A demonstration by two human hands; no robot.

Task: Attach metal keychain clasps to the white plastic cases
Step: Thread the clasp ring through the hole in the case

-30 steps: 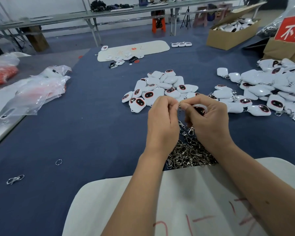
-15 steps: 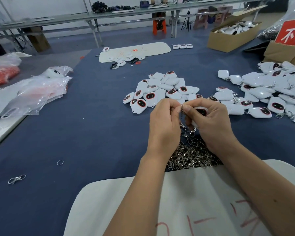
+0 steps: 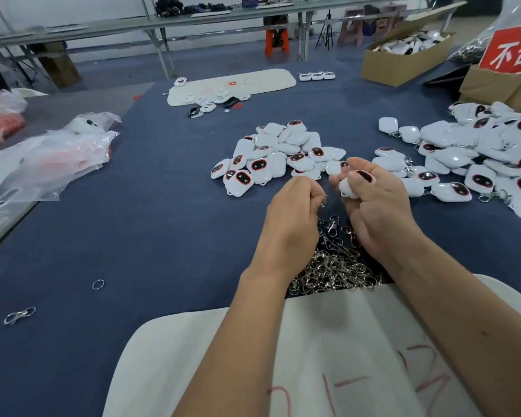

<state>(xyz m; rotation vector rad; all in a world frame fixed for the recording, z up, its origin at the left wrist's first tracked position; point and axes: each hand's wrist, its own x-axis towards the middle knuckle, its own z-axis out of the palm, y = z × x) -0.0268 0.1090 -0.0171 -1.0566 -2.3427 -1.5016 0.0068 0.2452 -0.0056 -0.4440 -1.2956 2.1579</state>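
Hands apart: left (image 3: 295,215) pinches clasp (image 3: 323,203), right (image 3: 373,203) grips case (image 3: 357,182).

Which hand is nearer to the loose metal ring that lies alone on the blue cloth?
Left. The left hand, pinching a clasp, is up and to the right of the ring. The right hand, gripping a white case, is farther right still.

A heap of clasps (image 3: 331,269) lies near on the table (image 3: 163,236), between the left hand (image 3: 292,218) and right hand (image 3: 373,206). Just beyond lies a pile of cases (image 3: 277,155); a larger pile (image 3: 478,158) spreads right, a box (image 3: 403,58) far right, bags (image 3: 48,158) left
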